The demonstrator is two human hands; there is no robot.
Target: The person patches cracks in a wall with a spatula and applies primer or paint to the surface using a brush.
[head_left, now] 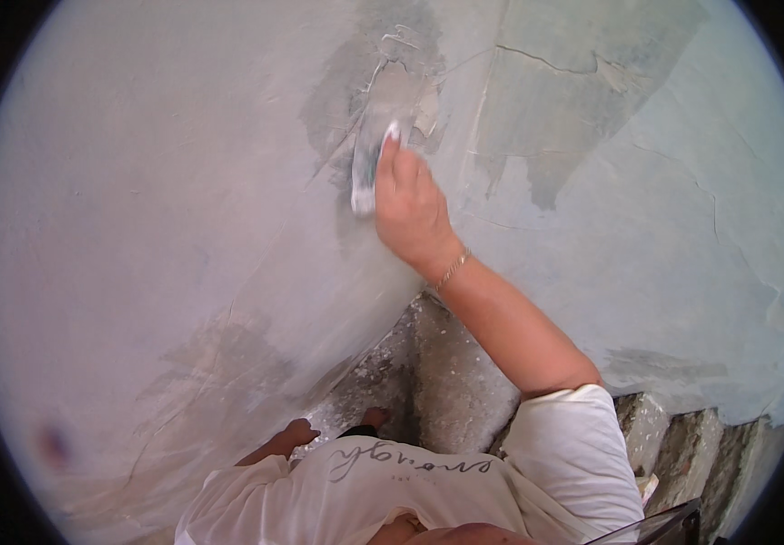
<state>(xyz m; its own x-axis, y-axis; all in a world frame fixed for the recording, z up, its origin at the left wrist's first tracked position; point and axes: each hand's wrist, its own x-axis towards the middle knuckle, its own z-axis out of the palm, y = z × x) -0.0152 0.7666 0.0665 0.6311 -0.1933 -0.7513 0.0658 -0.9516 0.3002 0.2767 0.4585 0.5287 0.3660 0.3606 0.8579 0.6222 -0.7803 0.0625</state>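
Note:
My right hand [410, 195] is closed on a wide putty knife [363, 197], its blade lying along a grey patch of damp-looking plaster [324, 118] on the pale wall [156, 154]. The knife and fingertips are slightly blurred, and thin ridges of filler show around the blade. Low on the left, beside my white shirt, my left hand [299, 431] hangs near the wall's foot; it is small here, and I cannot make out whether its fingers hold anything.
A wall corner runs down beside the patch; the cracked right wall [710, 227] has another darker patch. Below the corner lies a stained, speckled concrete floor [455, 381] where my foot [374, 418] shows. Concrete steps [682, 454] descend along the lower right.

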